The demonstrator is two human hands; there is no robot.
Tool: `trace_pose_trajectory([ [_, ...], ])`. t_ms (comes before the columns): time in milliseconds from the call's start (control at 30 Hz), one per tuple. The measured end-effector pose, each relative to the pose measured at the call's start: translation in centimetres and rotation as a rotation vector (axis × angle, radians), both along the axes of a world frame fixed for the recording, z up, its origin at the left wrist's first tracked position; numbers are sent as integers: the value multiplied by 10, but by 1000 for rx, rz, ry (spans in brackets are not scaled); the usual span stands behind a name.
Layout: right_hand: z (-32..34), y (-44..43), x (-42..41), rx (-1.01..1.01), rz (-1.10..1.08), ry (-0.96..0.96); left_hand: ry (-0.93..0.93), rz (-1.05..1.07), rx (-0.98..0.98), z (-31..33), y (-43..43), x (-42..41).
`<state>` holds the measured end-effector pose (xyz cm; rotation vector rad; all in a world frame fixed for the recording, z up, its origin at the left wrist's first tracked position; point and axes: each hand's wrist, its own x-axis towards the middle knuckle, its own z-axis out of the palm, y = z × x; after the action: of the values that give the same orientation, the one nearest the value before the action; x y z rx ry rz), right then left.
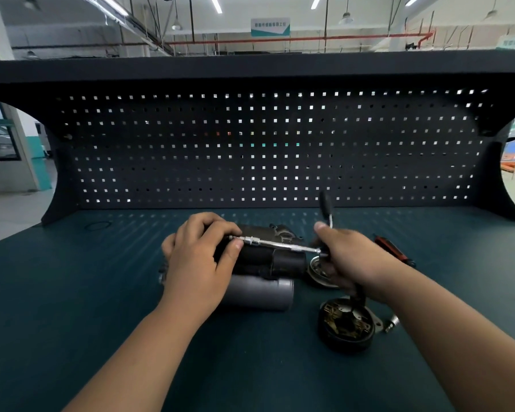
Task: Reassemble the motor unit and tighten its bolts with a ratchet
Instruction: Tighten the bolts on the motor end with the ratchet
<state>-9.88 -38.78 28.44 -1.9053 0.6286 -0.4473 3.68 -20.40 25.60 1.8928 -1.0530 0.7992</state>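
We judge the step in hand to be bolt tightening. The left hand [199,254] is curled over the 9 o'clock end of the motor [268,263] and grips it, with the thumb tip beside the socket end of the extension [277,244]. The right hand [351,260] grips the ratchet [325,205] at its head, and the black handle rises towards 12 o'clock.

The motor lies mid-surface [72,292]. Its long axis runs 9 to 3 o'clock, and the grey cylinder's end faces 3. The extension lies along the motor's top, nearly parallel to it. The left hand hides the socket, so we cannot tell whether it sits on a bolt.

The end cap [345,325] lies apart at 5 o'clock of the motor, brushes up, so we reckon reassembly is unfinished. The next move calls for swinging the handle while the left hand braces the motor, with the extension kept in line so the socket doesn't slip.
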Motion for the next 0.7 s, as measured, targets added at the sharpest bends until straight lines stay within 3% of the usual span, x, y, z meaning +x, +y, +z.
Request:
trace_pose_trajectory([
  [100, -4, 2, 1, 177, 51, 118, 2, 9, 4, -1, 1, 1],
  [367, -3, 7, 3, 80, 3, 112, -1, -1, 18, 0, 2, 2],
  [500, -4, 10, 5, -346, -150, 73, -4, 1, 6, 0, 2, 0],
  [700, -17, 8, -6, -765, -155, -343, -8, 29, -37, -1, -1, -2],
])
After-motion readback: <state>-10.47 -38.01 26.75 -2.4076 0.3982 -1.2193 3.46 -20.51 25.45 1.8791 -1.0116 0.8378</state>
